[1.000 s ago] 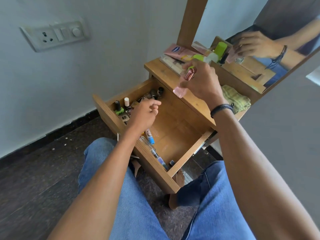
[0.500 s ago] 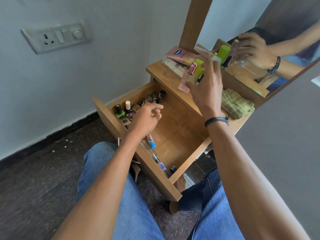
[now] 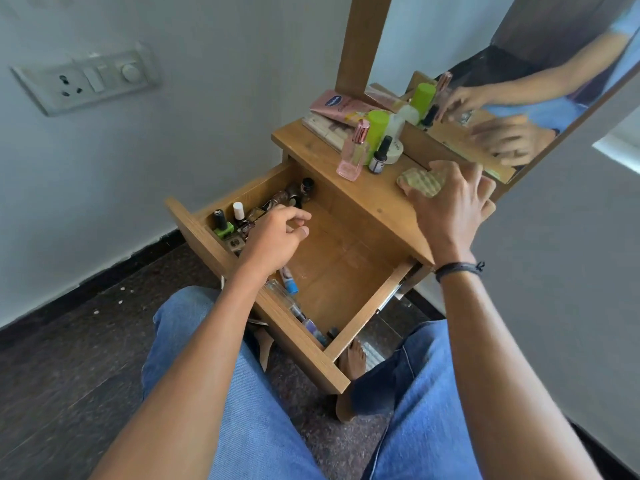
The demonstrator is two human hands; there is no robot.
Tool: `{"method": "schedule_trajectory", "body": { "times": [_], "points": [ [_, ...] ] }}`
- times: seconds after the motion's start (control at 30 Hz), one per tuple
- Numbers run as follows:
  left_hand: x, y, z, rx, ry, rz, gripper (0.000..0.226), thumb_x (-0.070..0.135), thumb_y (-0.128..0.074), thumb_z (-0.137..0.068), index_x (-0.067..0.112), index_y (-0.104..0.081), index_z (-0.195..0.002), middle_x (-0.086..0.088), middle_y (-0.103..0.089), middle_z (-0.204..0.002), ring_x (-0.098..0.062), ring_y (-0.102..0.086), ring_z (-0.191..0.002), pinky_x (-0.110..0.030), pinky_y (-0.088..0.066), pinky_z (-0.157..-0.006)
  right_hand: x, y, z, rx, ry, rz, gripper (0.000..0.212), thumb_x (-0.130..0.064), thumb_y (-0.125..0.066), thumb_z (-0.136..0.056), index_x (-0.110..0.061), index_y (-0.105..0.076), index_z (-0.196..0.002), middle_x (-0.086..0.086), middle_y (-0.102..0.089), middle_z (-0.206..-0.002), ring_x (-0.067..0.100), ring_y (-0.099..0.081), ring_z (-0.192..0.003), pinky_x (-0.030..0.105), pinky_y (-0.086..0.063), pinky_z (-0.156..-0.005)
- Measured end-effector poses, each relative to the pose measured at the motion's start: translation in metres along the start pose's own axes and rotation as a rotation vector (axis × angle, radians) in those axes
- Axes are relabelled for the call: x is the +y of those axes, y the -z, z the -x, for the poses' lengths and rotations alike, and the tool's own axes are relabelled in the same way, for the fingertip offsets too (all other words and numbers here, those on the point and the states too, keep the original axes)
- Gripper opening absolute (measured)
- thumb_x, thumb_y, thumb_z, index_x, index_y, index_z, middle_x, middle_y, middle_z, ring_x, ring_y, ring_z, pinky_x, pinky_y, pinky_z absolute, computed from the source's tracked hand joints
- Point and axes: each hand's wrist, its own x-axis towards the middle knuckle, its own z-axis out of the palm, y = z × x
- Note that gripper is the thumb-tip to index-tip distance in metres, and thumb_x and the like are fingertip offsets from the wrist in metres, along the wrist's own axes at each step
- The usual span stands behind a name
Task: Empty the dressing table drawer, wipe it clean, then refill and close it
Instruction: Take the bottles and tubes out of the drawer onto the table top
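Emptying step, partway through. Drawer [image 3: 346,271] is pulled out open under the dressing table top [image 3: 367,199]; middle and right of its floor are bare, but small bottles [image 3: 263,211] crowd its far-left corner and a few tubes [image 3: 289,285] lie along the near front wall. Left hand [image 3: 277,237] hovers inside the drawer just beside the bottle cluster, fingers loosely curled, grasping nothing visible. Right hand [image 3: 450,202] is spread wide over the folded green cloth [image 3: 420,181] on the tabletop, near right; can't tell if it grips the cloth. Pink perfume bottle [image 3: 353,152] stands upright on the top, released, beside a dark dropper bottle [image 3: 379,155]. Next move likely: left hand pinches a bottle from the cluster and lifts it out; tight packing calls for a careful pick.
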Motion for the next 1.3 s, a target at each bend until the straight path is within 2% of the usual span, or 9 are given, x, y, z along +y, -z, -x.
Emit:
{"method": "schedule_trajectory", "body": {
  "times": [0.17,0.33,0.57,0.67,0.73,0.83,1.03,1.2,1.3],
  "points": [
    [0.001,0.000,0.002,-0.001,0.000,-0.012,0.024,0.020,-0.065,-0.096,0.025,-0.070,-0.119,0.008,-0.061,-0.112,-0.010,-0.063,-0.092,-0.043,-0.055,-0.091,0.029,0.002,-0.033,-0.262,-0.043,0.046,0.052,-0.044,-0.082,-0.079,-0.029,-0.068,-0.126,0.008,-0.061,-0.131,0.036,-0.048,-0.123,0.046,-0.041,-0.101],
    [0.003,0.001,0.003,-0.010,0.013,-0.014,0.024,0.020,-0.065,-0.096,0.027,-0.070,-0.119,0.009,-0.062,-0.112,-0.009,-0.062,-0.094,-0.039,-0.055,-0.091,0.035,-0.001,-0.038,-0.229,-0.149,-0.196,0.022,-0.041,-0.086,-0.068,-0.030,-0.069,-0.075,-0.004,-0.071,-0.107,0.026,-0.064,-0.106,0.046,-0.051,-0.095],
    [0.006,0.001,0.005,-0.013,0.014,-0.010,0.025,0.018,-0.065,-0.096,0.025,-0.070,-0.119,0.008,-0.061,-0.114,-0.009,-0.062,-0.093,-0.036,-0.055,-0.090,0.039,0.001,-0.044,-0.269,-0.170,-0.311,0.018,-0.030,-0.080,-0.076,-0.032,-0.066,-0.065,-0.005,-0.069,-0.101,0.021,-0.064,-0.101,0.034,-0.053,-0.088],
    [0.007,0.002,0.006,-0.014,0.012,-0.020,0.025,0.018,-0.065,-0.096,0.025,-0.070,-0.120,0.007,-0.061,-0.115,-0.009,-0.062,-0.095,-0.038,-0.055,-0.091,0.044,0.002,-0.045,-0.289,-0.135,-0.343,0.018,-0.018,-0.074,-0.084,-0.031,-0.070,-0.071,-0.003,-0.066,-0.103,0.023,-0.063,-0.106,0.028,-0.048,-0.085],
    [0.007,0.002,0.006,-0.016,0.016,-0.022,0.026,0.018,-0.065,-0.097,0.025,-0.070,-0.121,0.007,-0.061,-0.117,-0.008,-0.062,-0.097,-0.038,-0.055,-0.092,0.047,0.007,-0.043,-0.343,-0.104,-0.351,0.017,-0.011,-0.069,-0.089,-0.024,-0.079,-0.094,-0.002,-0.063,-0.110,0.023,-0.060,-0.113,0.028,-0.047,-0.089],
    [0.008,0.002,0.007,-0.018,0.014,-0.028,0.026,0.019,-0.065,-0.097,0.025,-0.069,-0.122,0.008,-0.061,-0.118,-0.008,-0.062,-0.098,-0.039,-0.055,-0.092,0.048,0.015,-0.034,-0.393,-0.071,-0.312,0.027,-0.016,-0.069,-0.094,-0.019,-0.076,-0.119,-0.001,-0.061,-0.124,0.021,-0.058,-0.117,0.031,-0.049,-0.094],
    [0.008,0.002,0.007,-0.016,0.009,-0.043,0.025,0.020,-0.064,-0.097,0.026,-0.069,-0.121,0.009,-0.060,-0.119,-0.008,-0.062,-0.096,-0.040,-0.056,-0.091,0.033,0.006,0.026,-0.222,0.091,-0.151,0.055,-0.006,-0.061,-0.086,-0.016,-0.062,-0.140,0.003,-0.055,-0.140,0.027,-0.043,-0.132,0.041,-0.033,-0.115],
    [0.007,0.001,0.007,-0.023,0.008,-0.039,0.025,0.020,-0.065,-0.096,0.026,-0.070,-0.120,0.009,-0.061,-0.116,-0.012,-0.066,-0.095,-0.042,-0.056,-0.092,0.042,-0.007,0.033,-0.001,0.138,0.178,0.039,-0.033,-0.053,-0.098,-0.013,-0.061,-0.130,0.005,-0.047,-0.143,0.033,-0.037,-0.135,0.056,-0.020,-0.119],
    [0.007,0.000,0.006,-0.021,0.018,-0.040,0.025,0.021,-0.065,-0.097,0.027,-0.069,-0.120,0.010,-0.060,-0.117,-0.011,-0.065,-0.097,-0.040,-0.056,-0.092,0.050,-0.004,0.014,-0.026,0.136,0.272,0.031,-0.028,-0.048,-0.100,-0.010,-0.071,-0.112,0.008,-0.055,-0.132,0.037,-0.043,-0.124,0.054,-0.025,-0.114]
  ]
}}
